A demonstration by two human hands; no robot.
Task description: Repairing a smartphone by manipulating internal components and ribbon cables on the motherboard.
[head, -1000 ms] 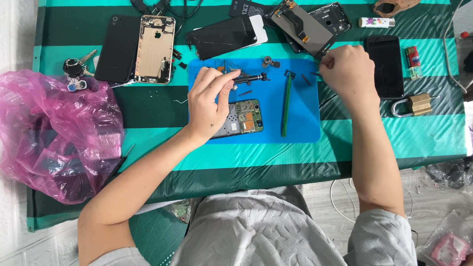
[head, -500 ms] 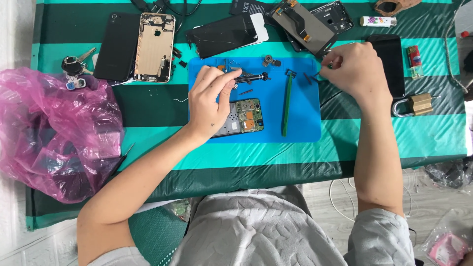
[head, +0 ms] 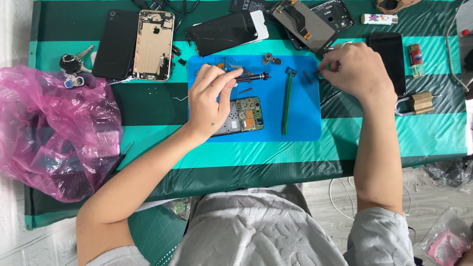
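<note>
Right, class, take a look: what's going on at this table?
A person is taking phones apart on a blue work mat. The left hand rests on an opened phone with its circuit board showing and holds a small black screwdriver. The right hand pinches a tiny part at the mat's upper right edge. A green pry tool lies between them. More dismantled phones lie along the top.

The table cover (head: 148,148) is striped in dark green and bright turquoise bands. A plain blue mat (head: 305,123) lies on it, bearing a green circuit board (head: 246,114) with orange and silver patches and a slim green pry tool (head: 286,103). A translucent pink plastic bag (head: 49,133) sits at the side. 1 opened phone (head: 153,45) shows a gold interior; another phone (head: 116,44) is black. The padlock (head: 419,103) is brass-coloured. The person's shirt (head: 256,231) is grey with a raised leaf-like pattern.
</note>
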